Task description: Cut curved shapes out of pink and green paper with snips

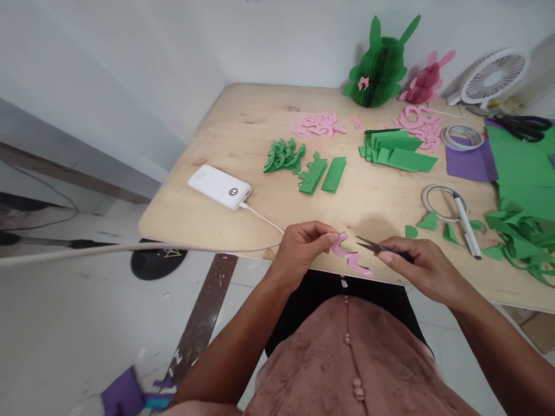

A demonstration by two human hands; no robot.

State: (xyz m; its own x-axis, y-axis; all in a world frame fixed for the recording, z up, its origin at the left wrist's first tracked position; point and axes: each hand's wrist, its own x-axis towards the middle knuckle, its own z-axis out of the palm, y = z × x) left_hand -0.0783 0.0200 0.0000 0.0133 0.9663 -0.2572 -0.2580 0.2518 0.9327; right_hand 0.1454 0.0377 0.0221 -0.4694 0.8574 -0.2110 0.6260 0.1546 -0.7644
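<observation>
Near the table's front edge, my left hand (pixel 309 245) pinches the upper end of a wavy pink paper piece (pixel 342 249), which hangs down to the right. My right hand (pixel 418 263) is closed round the dark handles of small scissors (pixel 368 245). The scissor blades point left toward the pink piece, slightly parted and a small gap away from it. Beyond my hands lie a green folded strip (pixel 333 174), a partly cut green piece (pixel 313 176) and a pile of curly green cutouts (pixel 284 156).
A white power bank (pixel 219 186) with a cable lies at the left. Pink cutouts (pixel 318 124), green strips (pixel 401 151), a tape roll (pixel 463 138), a white pen (pixel 467 225) and green scraps (pixel 524 242) lie around. A green paper figure (pixel 379 75) and a fan (pixel 494 78) stand behind.
</observation>
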